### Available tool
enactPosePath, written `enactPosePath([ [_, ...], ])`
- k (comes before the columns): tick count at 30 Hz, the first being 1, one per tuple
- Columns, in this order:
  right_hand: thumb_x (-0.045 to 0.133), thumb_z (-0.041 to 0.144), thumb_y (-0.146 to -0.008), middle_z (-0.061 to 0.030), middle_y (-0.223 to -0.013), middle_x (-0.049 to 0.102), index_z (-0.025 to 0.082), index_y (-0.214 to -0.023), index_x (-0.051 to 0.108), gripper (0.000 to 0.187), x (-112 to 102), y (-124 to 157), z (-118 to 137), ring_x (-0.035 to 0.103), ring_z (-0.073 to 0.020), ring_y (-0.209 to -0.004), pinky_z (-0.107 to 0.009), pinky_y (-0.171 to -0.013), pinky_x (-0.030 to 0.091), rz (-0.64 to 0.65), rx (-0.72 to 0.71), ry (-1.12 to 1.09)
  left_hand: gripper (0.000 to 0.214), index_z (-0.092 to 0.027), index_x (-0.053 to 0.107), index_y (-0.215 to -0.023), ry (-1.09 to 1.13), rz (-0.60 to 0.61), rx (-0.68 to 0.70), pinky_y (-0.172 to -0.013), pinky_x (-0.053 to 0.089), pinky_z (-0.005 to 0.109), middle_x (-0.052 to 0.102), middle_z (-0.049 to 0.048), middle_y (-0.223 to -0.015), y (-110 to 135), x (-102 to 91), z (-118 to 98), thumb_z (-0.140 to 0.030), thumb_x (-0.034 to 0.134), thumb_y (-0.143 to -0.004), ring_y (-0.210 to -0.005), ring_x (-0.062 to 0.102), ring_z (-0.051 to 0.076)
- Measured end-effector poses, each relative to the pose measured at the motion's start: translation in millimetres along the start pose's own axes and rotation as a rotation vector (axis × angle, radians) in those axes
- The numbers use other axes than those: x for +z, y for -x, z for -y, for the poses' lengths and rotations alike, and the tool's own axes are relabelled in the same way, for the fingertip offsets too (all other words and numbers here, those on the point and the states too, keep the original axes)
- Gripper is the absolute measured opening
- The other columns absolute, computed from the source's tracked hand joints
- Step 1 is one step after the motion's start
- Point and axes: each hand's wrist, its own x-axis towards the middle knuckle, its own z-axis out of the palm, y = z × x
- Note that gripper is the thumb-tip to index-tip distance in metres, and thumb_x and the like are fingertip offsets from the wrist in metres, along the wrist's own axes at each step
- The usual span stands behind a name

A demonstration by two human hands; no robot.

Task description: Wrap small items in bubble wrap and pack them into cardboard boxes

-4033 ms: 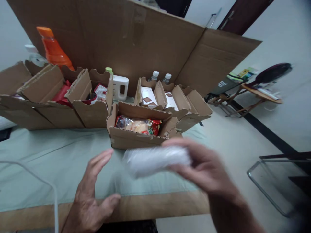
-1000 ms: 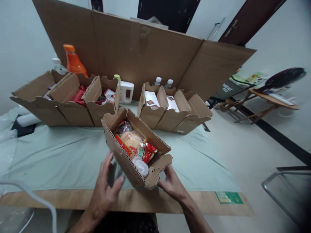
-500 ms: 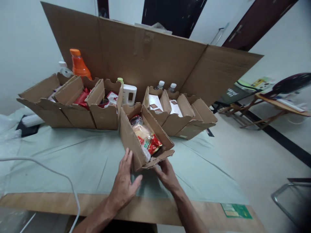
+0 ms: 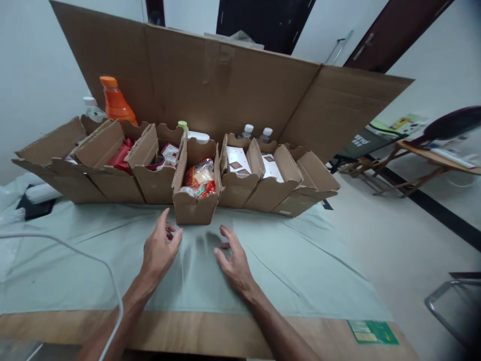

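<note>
A narrow cardboard box (image 4: 194,212) stands upright in the gap of a row of similar boxes, its front jutting a little toward me. Inside it lie red and clear plastic food packets (image 4: 202,179). My left hand (image 4: 160,248) hovers over the cloth in front of the box's left side, fingers apart and holding nothing. To the front right of the box, my right hand (image 4: 233,258) is also open and empty, with fingers slightly curled. Neither hand appears to touch the box.
Cardboard boxes with red packets (image 4: 122,156) stand left; boxes with white cards (image 4: 238,159) stand right. Behind them are an orange bottle (image 4: 117,104), clear bottles (image 4: 247,131) and a tall cardboard panel (image 4: 240,85). A white cable (image 4: 86,254) crosses the green tablecloth (image 4: 300,265).
The box with food packets has gone from tilted in my hands to upright within the row. Both hands have let go and drawn apart to its left and right.
</note>
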Motion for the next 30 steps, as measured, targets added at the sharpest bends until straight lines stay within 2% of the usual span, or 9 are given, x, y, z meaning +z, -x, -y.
enactPosePath([
  [2,0.058,0.023,-0.091,-0.0169,-0.151,0.054,0.021,-0.136,0.061,0.046,0,5,-5,0.055,-0.0291,-0.138,-0.046,-0.104,0.057,0.049,-0.016,0.057,0.076,-0.016,0.036,-0.153,0.144,0.042,-0.048,-0.08,0.058,0.039,0.067,0.0036,-0.091,7,2.7,-3,-0.041,0.061,-0.086,-0.079,0.067,0.019],
  [4,0.057,0.02,-0.091,-0.0176,-0.151,0.054,0.019,-0.132,0.064,0.041,1,8,-8,0.053,-0.0286,-0.14,-0.048,-0.11,0.052,0.07,-0.043,0.102,0.084,-0.015,0.027,-0.157,0.301,0.075,-0.044,-0.09,0.057,0.04,0.068,0.0081,-0.104,8,10.1,-6,-0.041,0.063,-0.085,-0.095,0.069,0.021],
  [7,0.057,0.017,-0.091,-0.018,-0.149,0.056,0.019,-0.128,0.066,0.038,3,8,-11,0.054,-0.0278,-0.14,-0.049,-0.115,0.048,0.073,-0.102,0.163,0.094,-0.013,0.022,-0.158,0.418,0.133,-0.025,-0.103,0.053,0.046,0.066,0.0136,-0.115,-11,25.3,-9,-0.04,0.067,-0.08,-0.112,0.067,0.024],
  [12,0.058,0.014,-0.09,-0.0168,-0.146,0.06,0.021,-0.127,0.066,0.038,5,8,-12,0.057,-0.0273,-0.136,-0.049,-0.113,0.049,0.065,-0.17,0.225,0.108,-0.008,0.01,-0.161,0.406,0.156,0.034,-0.111,0.045,0.054,0.066,0.0186,-0.121,-49,42.2,-4,-0.036,0.069,-0.075,-0.121,0.064,0.029],
  [14,0.057,0.013,-0.09,-0.0167,-0.146,0.06,0.021,-0.126,0.065,0.038,5,9,-12,0.058,-0.0274,-0.134,-0.049,-0.111,0.051,0.073,-0.182,0.241,0.109,-0.01,0.007,-0.162,0.384,0.148,0.049,-0.116,0.039,0.056,0.059,0.0236,-0.137,-50,44.2,4,-0.036,0.069,-0.077,-0.134,0.056,0.032],
  [17,0.058,0.012,-0.09,-0.0155,-0.143,0.062,0.021,-0.123,0.066,0.035,4,9,-10,0.06,-0.0277,-0.13,-0.049,-0.108,0.052,0.092,-0.204,0.273,0.106,-0.015,0.005,-0.163,0.339,0.243,0.091,-0.12,0.032,0.06,0.039,0.0266,-0.16,-40,46.4,17,-0.04,0.066,-0.08,-0.15,0.039,0.035],
  [22,0.058,0.012,-0.089,-0.0152,-0.139,0.064,0.021,-0.118,0.068,0.032,6,8,-11,0.061,-0.0285,-0.126,-0.05,-0.106,0.053,0.092,-0.245,0.316,0.099,-0.015,0.022,-0.162,0.286,0.379,0.128,-0.125,0.025,0.057,0.026,0.0221,-0.169,-34,52.0,20,-0.04,0.068,-0.079,-0.157,0.026,0.036],
  [26,0.058,0.013,-0.089,-0.0155,-0.137,0.066,0.021,-0.114,0.07,0.029,4,7,-13,0.063,-0.0285,-0.125,-0.051,-0.105,0.053,0.081,-0.236,0.292,0.082,-0.017,0.046,-0.153,0.23,0.443,0.151,-0.123,0.033,0.054,0.043,0.018,-0.162,-26,40.9,6,-0.033,0.071,-0.076,-0.152,0.038,0.034],
  [30,0.057,0.017,-0.091,-0.0127,-0.132,0.07,0.024,-0.111,0.072,0.026,-3,2,4,0.066,-0.0269,-0.122,-0.047,-0.103,0.055,0.083,-0.176,0.208,0.052,-0.022,0.067,-0.133,0.186,0.411,0.166,-0.119,0.041,0.054,0.064,0.0129,-0.143,6,1.1,9,-0.033,0.067,-0.083,-0.138,0.056,0.031],
])
